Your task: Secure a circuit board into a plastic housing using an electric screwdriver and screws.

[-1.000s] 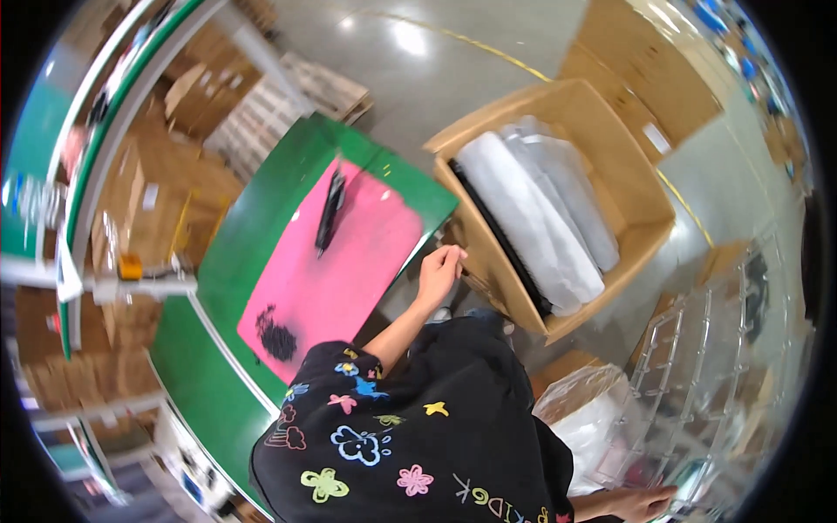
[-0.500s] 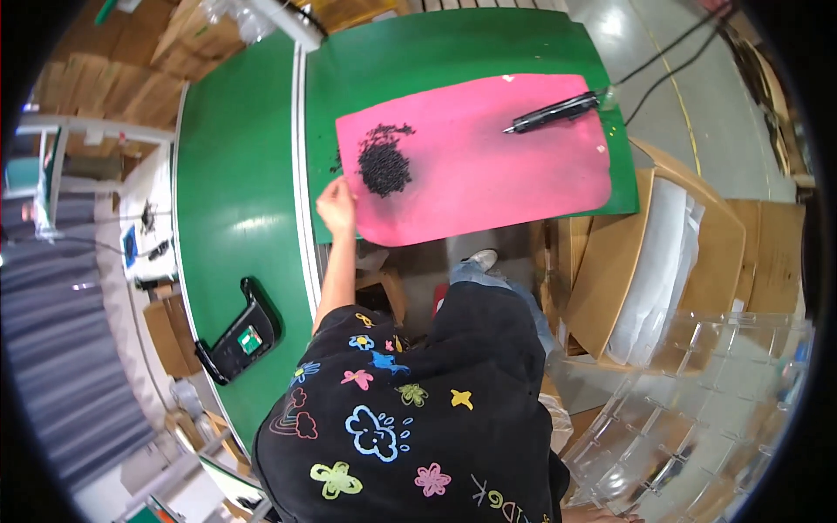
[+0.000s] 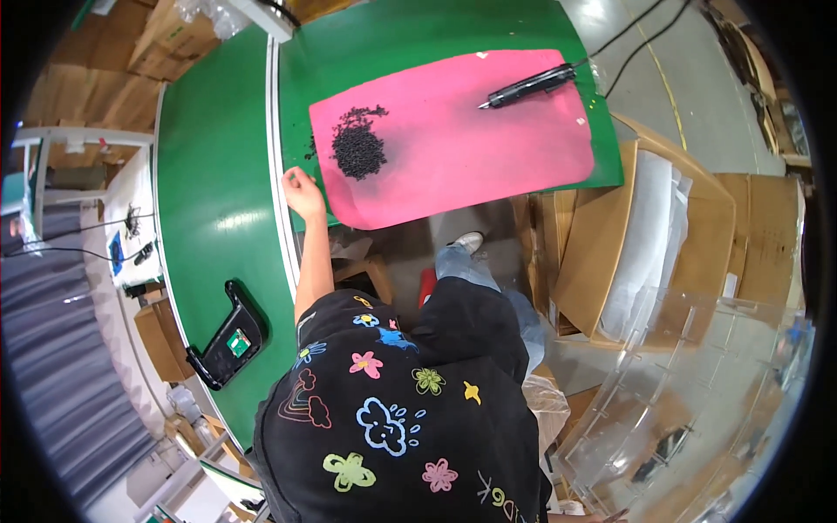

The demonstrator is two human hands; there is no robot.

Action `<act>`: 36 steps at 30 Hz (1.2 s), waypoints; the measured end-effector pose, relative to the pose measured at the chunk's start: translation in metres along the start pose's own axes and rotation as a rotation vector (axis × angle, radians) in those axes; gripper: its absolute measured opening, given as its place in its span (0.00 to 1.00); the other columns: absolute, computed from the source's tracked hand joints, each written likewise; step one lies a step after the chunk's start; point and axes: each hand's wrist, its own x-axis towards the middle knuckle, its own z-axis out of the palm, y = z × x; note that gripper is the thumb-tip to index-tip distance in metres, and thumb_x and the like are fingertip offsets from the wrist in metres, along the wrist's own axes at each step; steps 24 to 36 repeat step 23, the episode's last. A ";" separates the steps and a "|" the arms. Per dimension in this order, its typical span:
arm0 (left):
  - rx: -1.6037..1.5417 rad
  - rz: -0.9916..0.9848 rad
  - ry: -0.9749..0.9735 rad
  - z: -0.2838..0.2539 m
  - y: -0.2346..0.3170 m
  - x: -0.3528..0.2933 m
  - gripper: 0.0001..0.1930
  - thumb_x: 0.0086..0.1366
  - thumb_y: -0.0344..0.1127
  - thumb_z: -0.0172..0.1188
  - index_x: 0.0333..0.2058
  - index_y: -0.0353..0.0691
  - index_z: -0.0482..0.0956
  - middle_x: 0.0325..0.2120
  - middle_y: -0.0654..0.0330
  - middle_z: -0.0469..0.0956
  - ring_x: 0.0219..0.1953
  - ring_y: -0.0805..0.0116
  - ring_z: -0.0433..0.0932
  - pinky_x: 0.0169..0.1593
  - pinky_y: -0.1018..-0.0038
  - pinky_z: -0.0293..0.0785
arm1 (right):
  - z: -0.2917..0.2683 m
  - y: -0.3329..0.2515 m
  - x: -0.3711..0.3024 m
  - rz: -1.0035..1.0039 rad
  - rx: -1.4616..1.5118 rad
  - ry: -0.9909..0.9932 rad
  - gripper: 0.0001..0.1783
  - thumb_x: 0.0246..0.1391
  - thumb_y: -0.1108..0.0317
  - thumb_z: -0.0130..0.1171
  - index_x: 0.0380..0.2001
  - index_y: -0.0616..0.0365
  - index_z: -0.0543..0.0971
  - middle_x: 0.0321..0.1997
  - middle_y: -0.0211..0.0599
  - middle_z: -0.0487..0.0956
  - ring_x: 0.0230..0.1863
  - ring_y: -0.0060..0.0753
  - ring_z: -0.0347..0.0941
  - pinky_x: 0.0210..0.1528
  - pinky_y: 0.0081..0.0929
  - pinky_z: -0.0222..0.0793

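Observation:
A pink mat (image 3: 471, 148) lies on the green worktable (image 3: 418, 39). On its left part is a pile of small black pieces (image 3: 358, 152), with a few strays past the mat's left edge. My left hand (image 3: 302, 193) hovers beside the mat's lower left corner, its fingers curled in; whatever they may hold is too small to make out. A black electric screwdriver (image 3: 532, 86) with a cable rests on the mat's upper right. My right hand (image 3: 602, 518) barely shows at the bottom edge, close to the clear plastic tray (image 3: 680, 410); its fingers are mostly cut off.
A black plastic housing (image 3: 228, 340) with a small green board sits on the left table. White strips (image 3: 273, 131) divide the two green tabletops. An open cardboard box (image 3: 602, 253) lined with white sheets stands at the right.
My left hand has moved left, from the mat's edge to just off it. The whole view has shifted a little, with the mat appearing higher and more to the left.

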 end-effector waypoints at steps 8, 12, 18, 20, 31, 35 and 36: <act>-0.382 -0.036 -0.176 0.085 0.047 -0.059 0.05 0.68 0.30 0.52 0.32 0.37 0.71 0.21 0.63 0.73 0.17 0.78 0.67 0.20 0.78 0.63 | -0.027 0.072 0.016 0.203 0.061 0.086 0.17 0.63 0.62 0.58 0.40 0.70 0.76 0.32 0.39 0.76 0.33 0.31 0.72 0.40 0.33 0.78; -0.501 -0.180 -0.527 0.149 0.093 -0.241 0.09 0.69 0.37 0.55 0.34 0.39 0.71 0.19 0.65 0.70 0.16 0.79 0.66 0.19 0.80 0.60 | -0.067 0.133 0.045 0.272 0.080 0.320 0.18 0.63 0.62 0.58 0.43 0.71 0.77 0.34 0.40 0.77 0.34 0.32 0.74 0.42 0.33 0.80; 0.213 0.467 -1.910 0.154 0.129 -0.571 0.19 0.52 0.33 0.67 0.44 0.37 0.76 0.35 0.61 0.77 0.37 0.70 0.75 0.43 0.70 0.74 | -0.170 0.200 0.052 0.254 -0.103 0.454 0.12 0.67 0.66 0.52 0.38 0.67 0.76 0.34 0.35 0.73 0.34 0.26 0.68 0.49 0.39 0.80; 0.411 0.634 -2.246 0.166 0.131 -0.654 0.20 0.56 0.34 0.61 0.49 0.38 0.75 0.34 0.61 0.75 0.37 0.71 0.73 0.44 0.74 0.71 | -0.168 0.208 0.057 0.291 -0.093 0.438 0.12 0.67 0.67 0.51 0.39 0.67 0.75 0.34 0.33 0.71 0.34 0.24 0.66 0.51 0.38 0.79; 0.431 0.735 -2.438 0.171 0.118 -0.741 0.23 0.57 0.36 0.61 0.53 0.40 0.73 0.41 0.59 0.72 0.44 0.72 0.69 0.53 0.75 0.65 | -0.194 0.220 0.049 0.388 -0.134 0.456 0.09 0.67 0.69 0.50 0.40 0.64 0.75 0.39 0.34 0.72 0.42 0.26 0.71 0.54 0.38 0.77; 0.431 0.735 -2.438 0.171 0.118 -0.741 0.23 0.57 0.36 0.61 0.53 0.40 0.73 0.41 0.59 0.72 0.44 0.72 0.69 0.53 0.75 0.65 | -0.194 0.220 0.049 0.388 -0.134 0.456 0.09 0.67 0.69 0.50 0.40 0.64 0.75 0.39 0.34 0.72 0.42 0.26 0.71 0.54 0.38 0.77; 0.431 0.735 -2.438 0.171 0.118 -0.741 0.23 0.57 0.36 0.61 0.53 0.40 0.73 0.41 0.59 0.72 0.44 0.72 0.69 0.53 0.75 0.65 | -0.194 0.220 0.049 0.388 -0.134 0.456 0.09 0.67 0.69 0.50 0.40 0.64 0.75 0.39 0.34 0.72 0.42 0.26 0.71 0.54 0.38 0.77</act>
